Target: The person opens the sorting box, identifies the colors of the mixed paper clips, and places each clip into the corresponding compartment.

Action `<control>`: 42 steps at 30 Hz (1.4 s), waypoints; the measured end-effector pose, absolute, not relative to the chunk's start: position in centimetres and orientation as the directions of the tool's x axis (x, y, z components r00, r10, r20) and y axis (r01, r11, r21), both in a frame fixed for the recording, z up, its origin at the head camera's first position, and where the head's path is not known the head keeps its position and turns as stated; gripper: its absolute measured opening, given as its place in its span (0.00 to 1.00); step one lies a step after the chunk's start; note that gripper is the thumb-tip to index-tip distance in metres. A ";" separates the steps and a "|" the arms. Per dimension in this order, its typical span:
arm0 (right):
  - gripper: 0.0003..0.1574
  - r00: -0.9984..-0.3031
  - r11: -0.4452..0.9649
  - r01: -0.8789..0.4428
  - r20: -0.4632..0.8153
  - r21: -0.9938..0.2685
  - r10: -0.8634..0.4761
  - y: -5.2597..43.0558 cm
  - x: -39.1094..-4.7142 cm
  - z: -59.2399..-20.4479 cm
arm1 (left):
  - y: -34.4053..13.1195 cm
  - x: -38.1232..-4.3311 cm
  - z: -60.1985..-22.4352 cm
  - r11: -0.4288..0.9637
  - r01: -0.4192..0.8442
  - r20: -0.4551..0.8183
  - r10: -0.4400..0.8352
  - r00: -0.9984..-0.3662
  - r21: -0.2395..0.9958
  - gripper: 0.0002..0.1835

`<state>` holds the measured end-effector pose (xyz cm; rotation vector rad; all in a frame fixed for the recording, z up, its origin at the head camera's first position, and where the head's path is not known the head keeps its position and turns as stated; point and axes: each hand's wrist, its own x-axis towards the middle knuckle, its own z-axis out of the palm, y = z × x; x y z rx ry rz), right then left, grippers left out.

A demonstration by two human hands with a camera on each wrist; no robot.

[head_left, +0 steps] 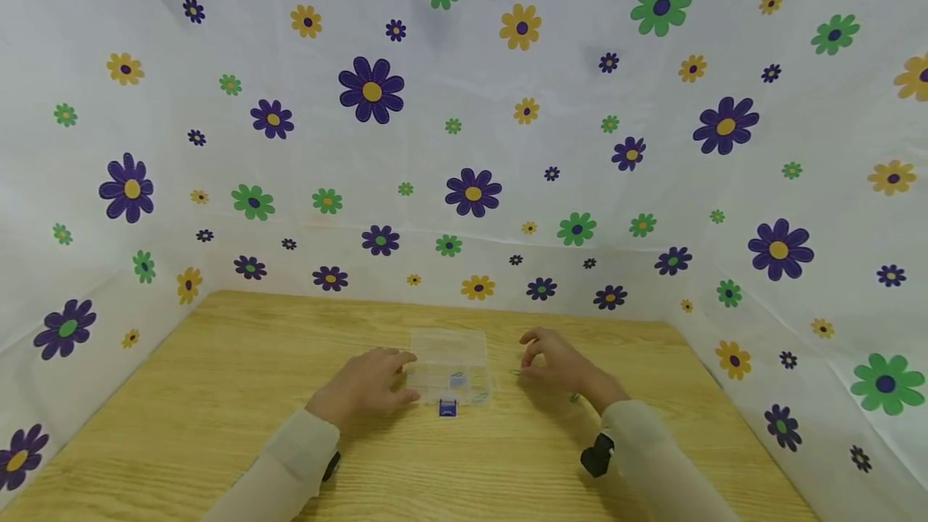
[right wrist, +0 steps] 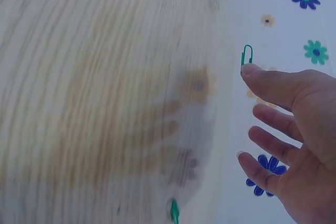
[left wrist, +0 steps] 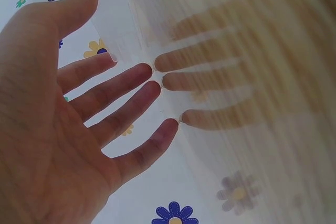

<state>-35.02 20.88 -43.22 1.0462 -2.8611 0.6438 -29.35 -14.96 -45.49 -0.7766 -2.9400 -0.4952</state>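
A clear plastic box (head_left: 449, 347) with its lid laid back stands mid-table. A small blue piece (head_left: 448, 408) sits at its front edge, and blue and yellowish bits show inside. My left hand (head_left: 373, 381) is at the box's left side, thumb and fingers spread; in the left wrist view its fingertips are right at the tabletop and nothing is between them. To the right of the box, my right hand (head_left: 554, 361) pinches a green paper clip (right wrist: 247, 53) between thumb and forefinger, above the table. Its other fingers are loosely bent.
Another green paper clip (head_left: 575, 398) lies on the wooden table (head_left: 406, 474) under my right wrist. Further green clips show at the top and bottom of the right wrist view. White flower-printed cloth (head_left: 471, 135) walls in the table at the back and both sides.
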 end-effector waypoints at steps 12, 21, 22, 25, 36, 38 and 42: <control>0.08 -0.750 0.673 -0.644 0.127 -0.364 -0.649 17.7 -34.3 -42.8 | -15.0 -29.2 -45.5 0.813 0.495 0.148 0.473 -0.868 0.307 0.33; 0.08 -0.724 0.641 -0.663 0.115 -0.387 -0.680 16.3 -33.7 -42.8 | -15.2 -29.5 -45.7 0.813 0.508 0.158 0.483 -0.861 0.284 0.34; 0.08 -0.724 0.639 -0.661 0.110 -0.394 -0.681 16.1 -33.7 -42.9 | -15.2 -29.5 -45.7 0.814 0.507 0.156 0.483 -0.862 0.284 0.34; 0.09 -0.729 0.638 -0.648 0.096 -0.416 -0.678 15.8 -33.6 -43.0 | -15.1 -29.5 -45.7 0.816 0.499 0.149 0.477 -0.866 0.290 0.34; 0.04 -0.723 0.638 -0.655 0.090 -0.406 -0.685 16.0 -33.5 -42.8 | -15.0 -29.5 -45.6 0.825 0.498 0.156 0.473 -0.867 0.267 0.33; 0.03 -0.721 0.629 -0.655 0.099 -0.418 -0.685 16.6 -33.5 -42.7 | -15.0 -29.4 -45.6 0.826 0.498 0.154 0.474 -0.867 0.262 0.33; 0.04 -0.704 0.599 -0.673 0.127 -0.434 -0.699 18.2 -33.6 -42.3 | -15.1 -29.4 -45.6 0.825 0.502 0.154 0.478 -0.865 0.261 0.34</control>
